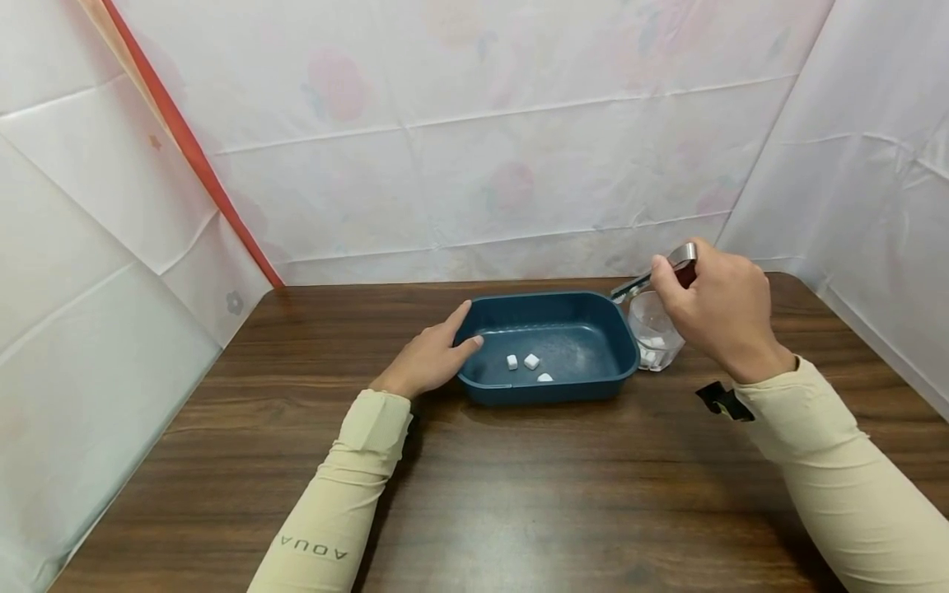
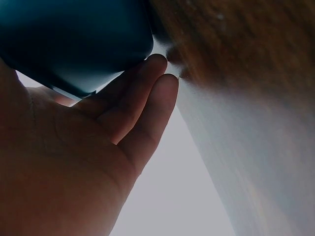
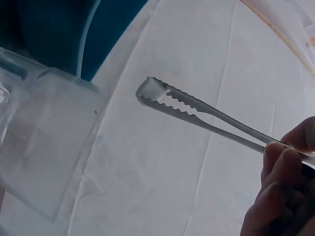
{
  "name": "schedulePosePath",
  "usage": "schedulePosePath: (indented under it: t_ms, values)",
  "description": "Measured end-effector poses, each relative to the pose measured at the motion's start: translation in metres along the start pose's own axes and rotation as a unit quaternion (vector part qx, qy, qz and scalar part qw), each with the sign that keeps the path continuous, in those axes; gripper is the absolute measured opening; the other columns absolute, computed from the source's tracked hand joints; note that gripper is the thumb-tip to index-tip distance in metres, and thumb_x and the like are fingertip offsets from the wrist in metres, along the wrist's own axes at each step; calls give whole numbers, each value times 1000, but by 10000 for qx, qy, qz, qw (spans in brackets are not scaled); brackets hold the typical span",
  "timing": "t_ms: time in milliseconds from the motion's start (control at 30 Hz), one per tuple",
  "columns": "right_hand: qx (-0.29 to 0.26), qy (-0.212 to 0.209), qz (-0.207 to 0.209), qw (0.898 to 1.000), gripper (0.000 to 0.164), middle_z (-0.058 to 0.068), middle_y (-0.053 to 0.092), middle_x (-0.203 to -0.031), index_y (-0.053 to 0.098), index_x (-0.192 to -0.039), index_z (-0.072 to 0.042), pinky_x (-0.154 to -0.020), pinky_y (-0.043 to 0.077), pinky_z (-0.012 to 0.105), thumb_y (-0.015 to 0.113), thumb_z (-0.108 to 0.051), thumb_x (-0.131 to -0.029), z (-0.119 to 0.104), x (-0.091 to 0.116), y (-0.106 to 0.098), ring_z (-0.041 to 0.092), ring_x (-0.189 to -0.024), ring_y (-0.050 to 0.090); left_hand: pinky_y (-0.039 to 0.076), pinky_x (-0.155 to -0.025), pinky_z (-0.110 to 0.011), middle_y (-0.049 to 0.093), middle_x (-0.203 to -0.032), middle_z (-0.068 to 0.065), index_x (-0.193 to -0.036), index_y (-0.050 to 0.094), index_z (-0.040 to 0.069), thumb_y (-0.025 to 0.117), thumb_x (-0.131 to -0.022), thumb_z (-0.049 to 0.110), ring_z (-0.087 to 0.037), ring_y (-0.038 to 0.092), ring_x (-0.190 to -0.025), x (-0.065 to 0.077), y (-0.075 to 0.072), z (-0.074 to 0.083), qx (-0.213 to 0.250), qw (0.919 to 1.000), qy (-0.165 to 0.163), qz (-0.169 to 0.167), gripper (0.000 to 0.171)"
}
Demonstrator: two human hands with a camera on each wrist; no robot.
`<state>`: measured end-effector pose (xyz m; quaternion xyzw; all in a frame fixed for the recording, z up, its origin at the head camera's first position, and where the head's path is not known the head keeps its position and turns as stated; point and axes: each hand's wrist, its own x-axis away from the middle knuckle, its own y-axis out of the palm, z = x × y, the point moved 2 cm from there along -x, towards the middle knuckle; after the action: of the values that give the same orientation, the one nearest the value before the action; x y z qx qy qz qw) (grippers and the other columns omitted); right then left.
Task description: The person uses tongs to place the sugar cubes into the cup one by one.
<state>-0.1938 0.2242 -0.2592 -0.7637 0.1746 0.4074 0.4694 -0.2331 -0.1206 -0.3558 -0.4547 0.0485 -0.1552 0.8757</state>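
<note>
The right hand (image 1: 715,309) pinches tongs (image 3: 184,115) holding a cube (image 3: 152,90); the left hand (image 1: 430,354) grips the tray (image 1: 578,350), left of them. This seems transfer, calling for release inside the tray.

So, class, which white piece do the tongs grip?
The single piece between the serrated tips of the tongs in the right hand; the others lie in the blue tray or clear cup.
</note>
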Motion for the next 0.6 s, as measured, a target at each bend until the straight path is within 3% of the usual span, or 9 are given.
schedulePosePath:
  t_ms: [600]
  values:
    - [298, 434, -271, 9982, 35, 5, 46, -50, 48, -65, -8, -42, 27, 37, 61, -23, -94, 12, -7, -12, 23, -43, 40, 32, -112, -55, 29, -162, -5, -163, 9, 28, 45, -104, 52, -32, 36, -143, 2, -1, -1, -93, 9999, -95, 12, 73]
